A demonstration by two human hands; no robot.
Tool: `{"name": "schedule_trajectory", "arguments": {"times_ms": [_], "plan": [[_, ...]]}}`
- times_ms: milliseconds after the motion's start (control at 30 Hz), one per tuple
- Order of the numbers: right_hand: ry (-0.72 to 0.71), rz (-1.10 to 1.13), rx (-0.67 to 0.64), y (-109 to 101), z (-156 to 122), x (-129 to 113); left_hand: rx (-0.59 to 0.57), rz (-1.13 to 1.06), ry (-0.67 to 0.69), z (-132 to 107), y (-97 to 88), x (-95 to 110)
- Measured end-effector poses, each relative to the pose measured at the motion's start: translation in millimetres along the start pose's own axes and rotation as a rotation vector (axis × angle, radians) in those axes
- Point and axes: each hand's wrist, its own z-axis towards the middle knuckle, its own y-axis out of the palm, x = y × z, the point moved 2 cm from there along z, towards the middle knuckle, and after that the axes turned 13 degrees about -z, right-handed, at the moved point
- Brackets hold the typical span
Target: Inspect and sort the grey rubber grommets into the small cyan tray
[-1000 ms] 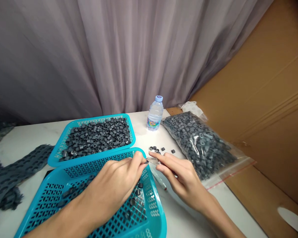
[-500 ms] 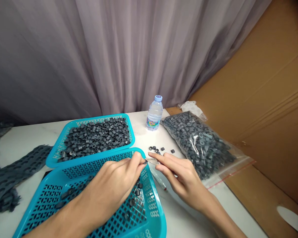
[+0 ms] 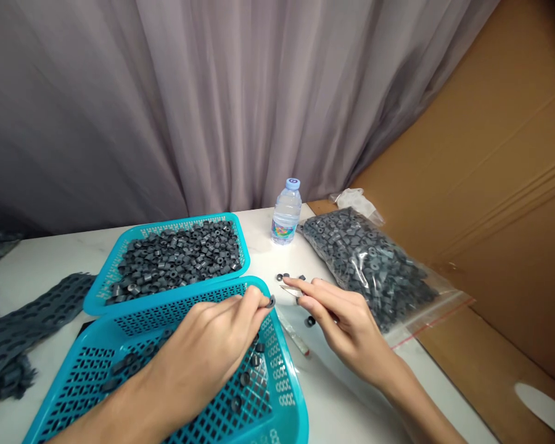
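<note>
Away from the small dark-grey ring (image 3: 271,301), the slim pointed blade (image 3: 290,290) has been drawn rightward by the right hand (image 3: 340,314), and another ring (image 3: 310,321) is now exposed on the white tabletop (image 3: 263,250) beside its thumb. The small dark-grey ring is pinched between the left hand's (image 3: 224,327) thumb and forefinger, above the right rim of the nearer turquoise basket (image 3: 296,370). The blade is gripped in the right fingers, its forefinger extended. Very light, slightly springy handling may be expected of the ring; it is probably best held by its outer wall, with fingertips kept clear of the point.
</note>
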Motion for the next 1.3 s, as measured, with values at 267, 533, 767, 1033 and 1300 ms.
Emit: {"name": "schedule_trajectory", "arguments": {"times_ms": [267, 533, 767, 1033, 1300], "plan": [[0.095, 0.156, -0.027, 3, -1, -1, 0.086, 0.134, 0.178, -12, -2.2, 6], [0.276, 0.463, -0.058, 10, 0, -7, 0.095, -0.146, 0.033, -6, -12.3, 17], [0.388, 0.791, -0.079, 27, -2, -16, -0.038, -0.54, -0.332, -13, -5.6, 16], [0.497, 0.943, -0.134, 45, -12, -16, -0.137, -0.719, -0.525, -8, -17.9, 26], [0.495, 0.905, -0.203, 53, -13, -16, -0.136, -0.75, -0.568, -22, -12.5, 21]]}}
